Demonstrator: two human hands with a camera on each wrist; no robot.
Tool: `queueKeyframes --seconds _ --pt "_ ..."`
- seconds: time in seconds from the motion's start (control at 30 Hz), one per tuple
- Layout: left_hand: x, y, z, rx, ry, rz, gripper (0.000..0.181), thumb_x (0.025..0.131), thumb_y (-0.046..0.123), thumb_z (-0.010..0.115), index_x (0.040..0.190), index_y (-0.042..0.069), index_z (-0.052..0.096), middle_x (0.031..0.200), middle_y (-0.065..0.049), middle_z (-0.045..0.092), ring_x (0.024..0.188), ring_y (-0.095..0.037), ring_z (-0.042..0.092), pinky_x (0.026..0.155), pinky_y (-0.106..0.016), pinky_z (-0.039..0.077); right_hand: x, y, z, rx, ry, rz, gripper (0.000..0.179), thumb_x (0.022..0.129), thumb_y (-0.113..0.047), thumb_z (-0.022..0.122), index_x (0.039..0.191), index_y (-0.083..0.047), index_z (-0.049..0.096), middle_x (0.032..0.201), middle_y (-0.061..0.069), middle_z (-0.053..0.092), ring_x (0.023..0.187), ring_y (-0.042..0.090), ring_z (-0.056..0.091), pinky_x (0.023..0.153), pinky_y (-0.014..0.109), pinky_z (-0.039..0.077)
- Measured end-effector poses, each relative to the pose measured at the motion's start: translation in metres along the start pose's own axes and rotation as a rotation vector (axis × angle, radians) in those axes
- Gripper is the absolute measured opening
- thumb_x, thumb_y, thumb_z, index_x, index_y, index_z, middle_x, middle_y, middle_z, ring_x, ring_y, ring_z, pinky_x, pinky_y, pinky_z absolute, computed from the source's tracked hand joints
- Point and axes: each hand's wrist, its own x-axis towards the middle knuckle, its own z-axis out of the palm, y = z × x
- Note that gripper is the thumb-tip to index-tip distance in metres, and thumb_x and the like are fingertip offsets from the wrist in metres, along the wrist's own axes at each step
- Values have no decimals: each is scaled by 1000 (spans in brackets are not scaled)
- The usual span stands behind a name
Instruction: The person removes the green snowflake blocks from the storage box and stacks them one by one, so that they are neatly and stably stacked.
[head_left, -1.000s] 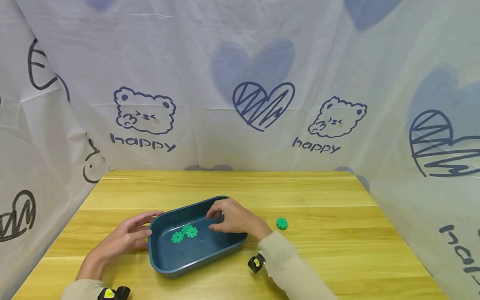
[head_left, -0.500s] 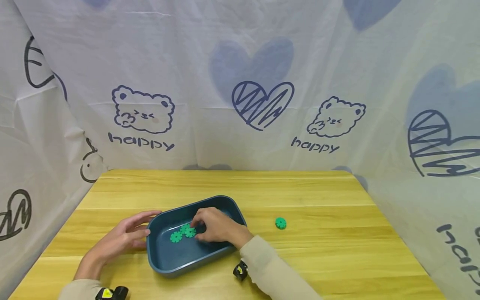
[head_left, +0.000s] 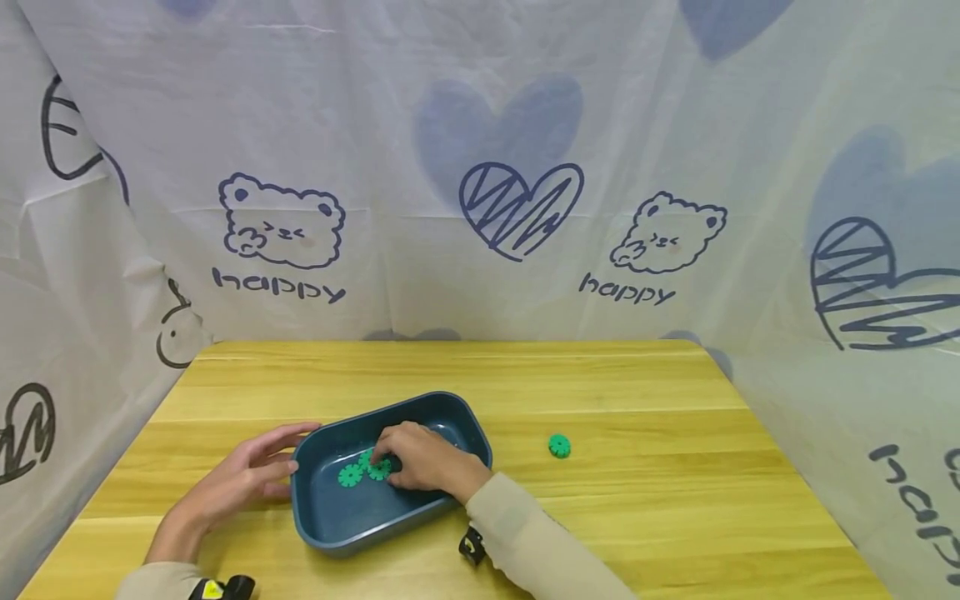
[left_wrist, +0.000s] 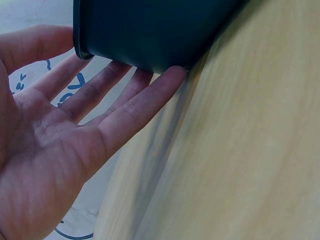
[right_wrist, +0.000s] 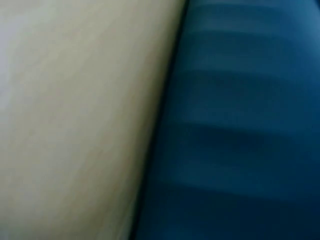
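Note:
A dark blue rectangular bin [head_left: 337,521] lies slantwise on the table. Inside it, three flat green notched discs [head_left: 350,476] lie clustered toward the left. My right hand [head_left: 427,460] reaches in from the right, fingers curled down, with the index finger and thumb on either side of the rightmost disc [head_left: 379,470]. Part of that disc is covered by the fingers. At the bin's left end, my left hand [head_left: 236,479] touches the outer wall with nearly straight fingers, and the left wrist view shows its fingertips [left_wrist: 175,75] against the bin's underside edge.
Another green notched disc [head_left: 559,446] lies on the wooden table [head_left: 637,500], right of the bin. A white cloth [head_left: 420,275] printed with hearts and bears hangs behind and at both sides. The right wrist view is filled by the blurred bin wall [right_wrist: 235,125] and pale tabletop.
My right hand has moved left across the bin, from its right part onto the rightmost disc in the cluster. The left hand stays at the bin's left end.

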Motion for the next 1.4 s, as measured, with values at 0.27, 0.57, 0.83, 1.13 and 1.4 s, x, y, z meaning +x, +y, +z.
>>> queueKeyframes --seconds 0.27,0.57,0.83,1.13,1.4 --pt "0 0 0 18 8 -14 58 106 14 54 160 7 32 139 22 59 123 -4 64 93 -39 62 -1 2 -1 64 -3 -19 29 91 -11 80 119 -14 78 117 0 71 101 7 68 85 13 55" --pt "0 0 0 38 18 -5 58 106 15 55 159 6 33 140 22 59 123 -3 64 93 -39 63 -3 4 -5 72 -3 -34 30 90 -7 79 120 -11 77 111 2 70 90 4 67 76 7 52" --pt "0 1 0 30 10 -2 58 107 15 54 159 5 32 139 21 58 123 -3 64 93 -38 62 -3 4 -6 64 -5 -31 27 88 -8 81 115 -10 78 103 0 77 83 0 65 73 7 52" --pt "0 0 0 17 2 23 56 107 12 52 159 5 32 140 19 59 123 -5 64 93 -38 63 -5 4 -7 73 -17 -9 25 86 -11 84 110 -9 79 97 -1 78 74 -3 61 69 6 51" --pt "-1 0 -1 26 9 32 55 106 12 53 158 5 34 139 18 60 122 -5 65 91 -38 63 -8 9 -9 75 -17 -36 25 86 -14 84 110 -9 79 99 -1 77 75 -5 60 68 5 50"
